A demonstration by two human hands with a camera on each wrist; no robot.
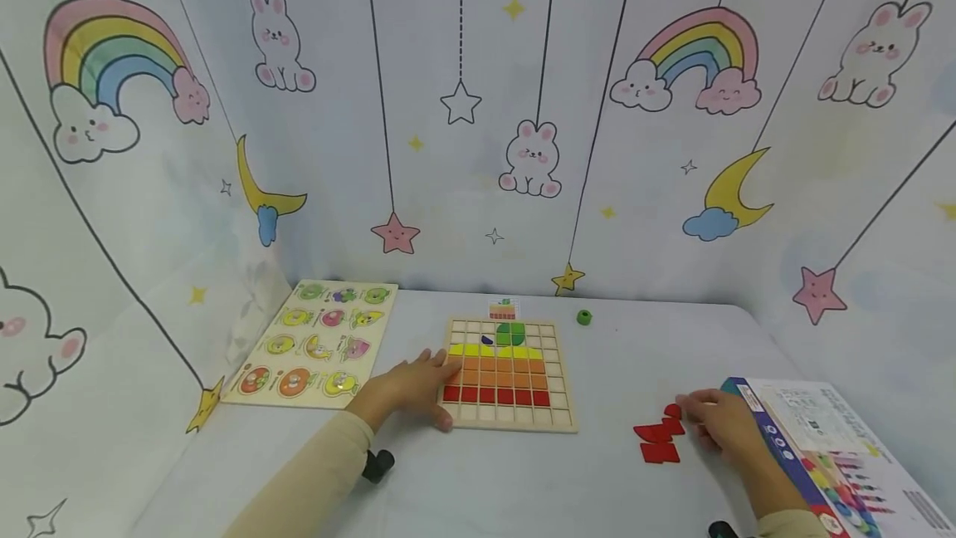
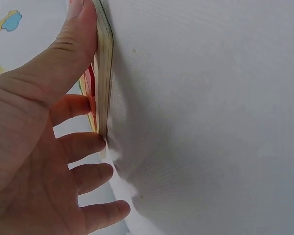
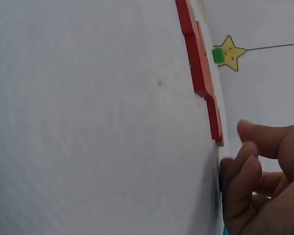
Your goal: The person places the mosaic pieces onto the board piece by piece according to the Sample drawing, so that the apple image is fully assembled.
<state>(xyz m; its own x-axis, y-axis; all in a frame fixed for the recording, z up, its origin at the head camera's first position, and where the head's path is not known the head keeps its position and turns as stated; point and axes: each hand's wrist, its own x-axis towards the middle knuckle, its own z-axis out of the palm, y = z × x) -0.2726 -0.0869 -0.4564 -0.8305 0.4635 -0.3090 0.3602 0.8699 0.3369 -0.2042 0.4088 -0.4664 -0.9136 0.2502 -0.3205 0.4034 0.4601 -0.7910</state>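
Observation:
A square wooden grid board [image 1: 504,415] lies on the white table, filled in part with colored pieces in red, orange, yellow and green rows. My left hand [image 1: 411,388] rests at its left edge with the fingers spread; in the left wrist view the thumb lies along the board's side [image 2: 105,73]. To the right of the board is a small group of flat red pieces [image 1: 660,452]. Beside them is my right hand [image 1: 726,428], its fingertips close to the topmost red piece [image 1: 673,411]. The right wrist view shows bent fingers with nothing visible between them.
A fruit picture board [image 1: 257,355] lies at the left. A small pattern card [image 1: 504,309] sits behind the grid board, with a green piece [image 1: 584,317] to its right. A colorful box [image 1: 829,438] stands near my right forearm. A patterned curtain [image 1: 463,189] closes off the back.

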